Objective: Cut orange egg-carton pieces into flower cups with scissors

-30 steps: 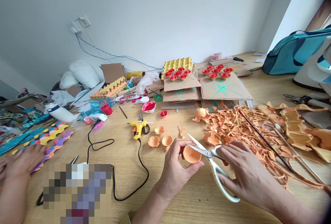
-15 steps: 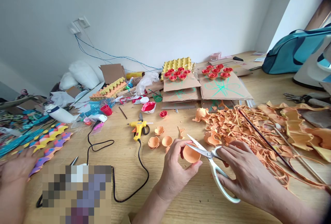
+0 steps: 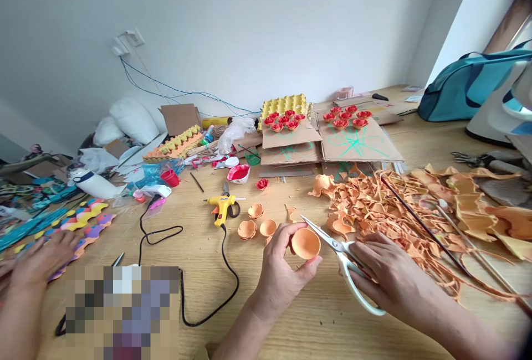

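Between the thumb and fingers of my left hand [image 3: 279, 271] is a small orange cup cut from an egg carton [image 3: 306, 244], its hollow side facing me. My right hand [image 3: 388, 277] grips white-handled scissors [image 3: 339, 248] by the loops. Their blades look nearly together and point up and left, beside the cup's right rim. Left of my left hand stand several similar cups [image 3: 246, 230], some with notched, petal-like rims. A pile of orange carton scraps [image 3: 382, 205] spreads behind my right hand.
A yellow glue gun [image 3: 222, 207] lies left of the cups, its black cord curling forward. Behind are a red paper flower [image 3: 262, 184], a dish of red paint [image 3: 238, 174] and cardboard [image 3: 359, 144] bearing red flowers. Another person's hand [image 3: 47, 255] rests at the left on painted carton strips [image 3: 89, 235].
The scissors' blades were spread at the cup's rim; now they are nearly together and off it to the right. The other person's hand has moved right over the painted strips.
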`<state>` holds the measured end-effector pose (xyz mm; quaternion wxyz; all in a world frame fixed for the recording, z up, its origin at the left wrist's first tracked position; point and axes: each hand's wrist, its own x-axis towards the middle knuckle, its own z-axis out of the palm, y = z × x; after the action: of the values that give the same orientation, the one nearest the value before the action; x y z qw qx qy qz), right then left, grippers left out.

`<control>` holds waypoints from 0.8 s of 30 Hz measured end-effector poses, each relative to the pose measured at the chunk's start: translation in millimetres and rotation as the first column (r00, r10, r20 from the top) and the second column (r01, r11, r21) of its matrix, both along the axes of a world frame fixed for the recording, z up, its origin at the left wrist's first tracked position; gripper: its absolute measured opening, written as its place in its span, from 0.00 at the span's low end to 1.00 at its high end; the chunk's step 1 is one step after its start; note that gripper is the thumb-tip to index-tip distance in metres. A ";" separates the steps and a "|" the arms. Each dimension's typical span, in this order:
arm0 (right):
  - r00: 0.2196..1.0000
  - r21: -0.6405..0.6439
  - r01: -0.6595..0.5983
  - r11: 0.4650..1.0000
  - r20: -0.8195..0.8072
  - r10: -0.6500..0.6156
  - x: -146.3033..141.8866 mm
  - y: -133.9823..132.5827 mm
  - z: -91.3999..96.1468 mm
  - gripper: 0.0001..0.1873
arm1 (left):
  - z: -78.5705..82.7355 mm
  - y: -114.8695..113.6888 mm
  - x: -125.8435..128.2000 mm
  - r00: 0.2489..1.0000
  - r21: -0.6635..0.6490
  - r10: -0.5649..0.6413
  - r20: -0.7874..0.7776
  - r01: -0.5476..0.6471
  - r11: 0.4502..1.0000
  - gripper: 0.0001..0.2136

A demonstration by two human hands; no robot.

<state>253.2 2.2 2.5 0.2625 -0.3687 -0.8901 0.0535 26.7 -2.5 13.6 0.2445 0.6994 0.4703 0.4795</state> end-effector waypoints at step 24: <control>0.764 -0.818 -0.390 0.423 -0.544 -0.347 -11.3 -1.0 1.6 0.32 | 12.4 -2.0 4.7 0.726 -0.315 -0.073 0.683 0.383 0.868 0.21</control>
<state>241.8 1.2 4.0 0.3092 -0.3942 -0.5722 0.6493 31.4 -4.5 26.0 0.6008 0.4690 0.3577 0.5396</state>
